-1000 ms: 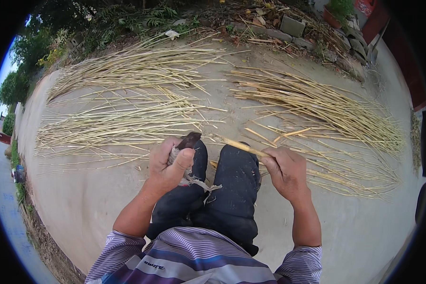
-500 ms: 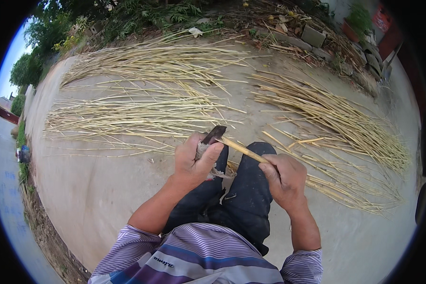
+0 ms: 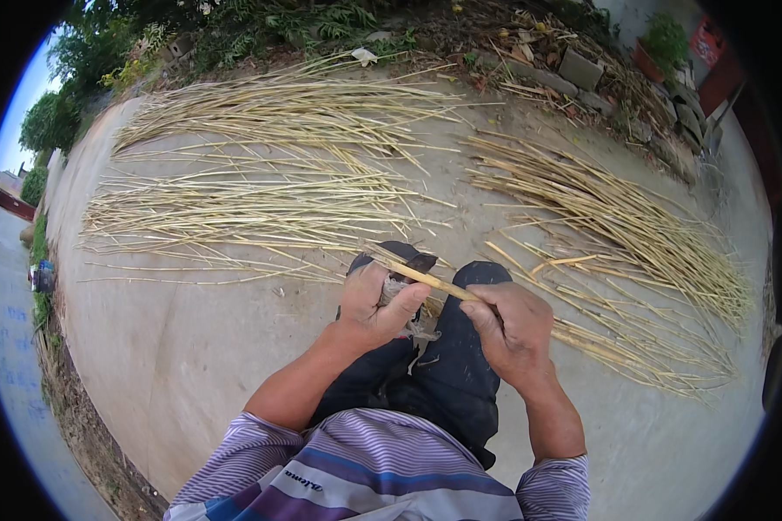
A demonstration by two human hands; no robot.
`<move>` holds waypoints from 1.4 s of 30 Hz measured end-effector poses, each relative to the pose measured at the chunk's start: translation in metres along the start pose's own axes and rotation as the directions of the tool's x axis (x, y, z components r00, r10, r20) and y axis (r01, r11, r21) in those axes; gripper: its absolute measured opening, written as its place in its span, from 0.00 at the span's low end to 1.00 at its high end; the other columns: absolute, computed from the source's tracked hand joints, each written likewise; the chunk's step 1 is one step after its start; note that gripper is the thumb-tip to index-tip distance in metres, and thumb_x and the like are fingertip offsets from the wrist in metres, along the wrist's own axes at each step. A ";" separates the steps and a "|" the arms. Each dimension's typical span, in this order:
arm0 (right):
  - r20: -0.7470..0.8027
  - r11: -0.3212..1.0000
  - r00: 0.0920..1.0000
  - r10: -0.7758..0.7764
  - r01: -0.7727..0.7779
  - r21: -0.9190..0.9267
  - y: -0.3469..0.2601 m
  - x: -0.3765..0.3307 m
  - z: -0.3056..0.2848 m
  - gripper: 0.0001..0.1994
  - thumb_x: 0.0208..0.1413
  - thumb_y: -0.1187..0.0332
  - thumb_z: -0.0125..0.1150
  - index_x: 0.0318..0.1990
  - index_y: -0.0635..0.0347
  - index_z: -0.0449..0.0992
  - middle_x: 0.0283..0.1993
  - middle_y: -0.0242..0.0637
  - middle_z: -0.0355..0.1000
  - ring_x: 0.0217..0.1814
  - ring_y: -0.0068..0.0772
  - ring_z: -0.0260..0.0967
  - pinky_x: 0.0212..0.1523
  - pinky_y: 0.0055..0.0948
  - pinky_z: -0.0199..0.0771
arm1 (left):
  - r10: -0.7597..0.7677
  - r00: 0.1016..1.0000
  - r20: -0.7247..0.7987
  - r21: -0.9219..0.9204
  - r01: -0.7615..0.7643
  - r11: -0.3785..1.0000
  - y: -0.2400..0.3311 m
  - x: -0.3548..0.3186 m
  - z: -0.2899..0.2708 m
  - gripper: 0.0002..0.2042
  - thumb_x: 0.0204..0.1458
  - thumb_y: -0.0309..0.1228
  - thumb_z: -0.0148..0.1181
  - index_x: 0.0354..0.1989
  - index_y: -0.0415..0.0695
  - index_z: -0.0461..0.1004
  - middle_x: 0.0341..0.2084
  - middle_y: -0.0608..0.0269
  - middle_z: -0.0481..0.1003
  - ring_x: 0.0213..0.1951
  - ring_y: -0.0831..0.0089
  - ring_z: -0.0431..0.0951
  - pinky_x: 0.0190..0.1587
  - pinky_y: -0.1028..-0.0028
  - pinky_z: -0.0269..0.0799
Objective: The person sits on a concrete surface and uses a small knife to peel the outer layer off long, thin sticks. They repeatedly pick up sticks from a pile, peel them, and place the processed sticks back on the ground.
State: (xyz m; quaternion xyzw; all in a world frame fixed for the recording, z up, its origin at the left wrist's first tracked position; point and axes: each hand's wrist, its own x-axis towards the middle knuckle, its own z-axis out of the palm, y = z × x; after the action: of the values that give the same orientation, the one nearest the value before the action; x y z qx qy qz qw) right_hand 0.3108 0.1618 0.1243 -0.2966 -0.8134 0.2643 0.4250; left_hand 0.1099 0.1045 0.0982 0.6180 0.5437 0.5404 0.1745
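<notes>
My left hand (image 3: 375,304) is closed around the cloth-wrapped handle (image 3: 394,292) of a knife with a short, dark blade (image 3: 420,261). My right hand (image 3: 514,328) grips a pale yellow stalk (image 3: 441,285) with thumb and fingers. From that fist the stalk slants up and left across the blade, its tip reaching beyond my left hand. The left thumb lies close beside the stalk; whether it presses on it I cannot tell. Both hands are above my dark trousers (image 3: 452,347), and the fingers around the handle are partly hidden.
Long thin stalks lie on the concrete ground (image 3: 200,347) in a far-left pile (image 3: 269,108), a nearer left pile (image 3: 243,208) and a right pile (image 3: 617,208). Looser stalks (image 3: 634,339) lie beside my right hand. Grey blocks (image 3: 580,69) and plants edge the far side.
The stalk's tip, at the blade before, now extends past it to the left. My right hand has shifted slightly left; my left hand and the knife have moved slightly right and nearer.
</notes>
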 end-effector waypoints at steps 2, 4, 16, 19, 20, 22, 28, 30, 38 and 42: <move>0.025 0.999 0.999 0.030 -0.030 0.013 -0.003 -0.001 0.000 0.07 0.49 0.71 0.67 0.34 0.61 0.76 0.26 0.40 0.73 0.24 0.40 0.70 0.25 0.32 0.68 | 0.007 1.000 0.010 -0.008 -0.007 1.000 -0.007 -0.006 0.005 0.14 0.53 0.36 0.64 0.39 0.37 0.73 0.24 0.59 0.76 0.23 0.67 0.75 0.27 0.72 0.69; 0.056 0.998 0.996 0.066 -0.067 0.017 -0.007 0.000 -0.002 0.07 0.50 0.72 0.67 0.34 0.61 0.76 0.26 0.41 0.74 0.24 0.40 0.71 0.25 0.32 0.69 | 0.074 0.997 0.012 -0.034 -0.074 0.997 -0.012 -0.006 0.007 0.13 0.58 0.37 0.59 0.37 0.37 0.71 0.20 0.65 0.74 0.21 0.79 0.74 0.24 0.78 0.68; 0.159 0.993 0.983 0.087 -0.073 -0.090 -0.012 0.001 -0.020 0.07 0.53 0.67 0.64 0.35 0.60 0.76 0.26 0.40 0.72 0.27 0.43 0.71 0.26 0.35 0.69 | -0.165 0.986 -0.031 -0.223 0.154 0.963 -0.003 -0.014 0.012 0.16 0.58 0.40 0.58 0.34 0.36 0.73 0.18 0.59 0.73 0.21 0.65 0.74 0.26 0.70 0.68; 0.179 0.996 0.981 0.069 -0.058 -0.066 -0.022 0.006 -0.017 0.06 0.53 0.68 0.64 0.36 0.59 0.76 0.26 0.39 0.72 0.27 0.43 0.71 0.26 0.35 0.69 | -0.044 0.999 -0.010 -0.035 0.044 0.998 -0.005 -0.013 0.005 0.15 0.58 0.39 0.58 0.34 0.36 0.72 0.17 0.60 0.72 0.20 0.66 0.73 0.27 0.70 0.68; 0.170 0.997 0.984 0.048 -0.037 -0.064 -0.023 0.008 -0.014 0.06 0.53 0.68 0.63 0.36 0.58 0.76 0.26 0.39 0.72 0.27 0.43 0.71 0.26 0.36 0.69 | 0.159 0.984 -0.077 0.060 -0.155 0.986 0.008 -0.002 0.016 0.15 0.58 0.39 0.59 0.33 0.36 0.72 0.18 0.59 0.72 0.21 0.65 0.73 0.27 0.69 0.67; 0.149 0.998 0.989 0.006 0.003 -0.061 -0.024 0.012 -0.011 0.06 0.53 0.68 0.63 0.36 0.57 0.76 0.26 0.39 0.72 0.27 0.43 0.71 0.25 0.36 0.69 | 0.007 1.000 0.010 0.035 -0.007 0.999 0.005 -0.006 0.006 0.15 0.57 0.38 0.59 0.34 0.35 0.72 0.23 0.56 0.74 0.24 0.61 0.73 0.29 0.68 0.67; 0.224 0.996 0.974 -0.026 0.044 -0.078 -0.031 0.009 -0.012 0.08 0.56 0.65 0.59 0.34 0.59 0.71 0.25 0.38 0.70 0.26 0.43 0.71 0.26 0.38 0.70 | 0.132 0.991 -0.033 0.128 -0.127 0.984 0.000 -0.023 0.025 0.19 0.62 0.42 0.51 0.34 0.35 0.71 0.26 0.53 0.72 0.27 0.62 0.72 0.30 0.68 0.66; 0.198 0.996 0.977 -0.077 0.084 -0.027 -0.030 0.011 -0.007 0.09 0.56 0.64 0.59 0.33 0.59 0.70 0.24 0.38 0.68 0.26 0.44 0.71 0.25 0.38 0.70 | 0.009 0.998 -0.056 -0.072 -0.013 0.997 0.003 -0.027 0.023 0.23 0.64 0.46 0.44 0.34 0.34 0.71 0.25 0.54 0.72 0.29 0.64 0.73 0.30 0.67 0.66; 0.189 0.999 0.982 -0.007 0.015 -0.041 -0.013 0.005 -0.021 0.08 0.57 0.64 0.59 0.37 0.59 0.74 0.25 0.40 0.70 0.26 0.44 0.70 0.24 0.38 0.67 | -0.079 0.964 -0.252 -0.213 0.025 0.977 -0.012 -0.007 -0.009 0.25 0.64 0.51 0.42 0.31 0.38 0.67 0.20 0.60 0.70 0.19 0.75 0.69 0.22 0.77 0.65; 0.165 1.000 0.986 -0.002 0.004 -0.016 -0.019 0.009 -0.006 0.08 0.57 0.65 0.59 0.34 0.59 0.72 0.25 0.40 0.69 0.26 0.44 0.70 0.24 0.39 0.67 | 0.120 0.966 -0.231 0.115 -0.095 0.989 -0.017 -0.012 0.007 0.23 0.65 0.49 0.43 0.33 0.38 0.67 0.19 0.60 0.70 0.18 0.76 0.68 0.21 0.79 0.65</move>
State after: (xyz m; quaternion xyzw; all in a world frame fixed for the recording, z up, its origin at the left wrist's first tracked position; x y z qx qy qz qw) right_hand 0.3068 0.1562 0.1457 -0.2760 -0.8483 0.2805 0.3544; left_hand 0.1098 0.1025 0.0763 0.5857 0.5535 0.5903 0.0466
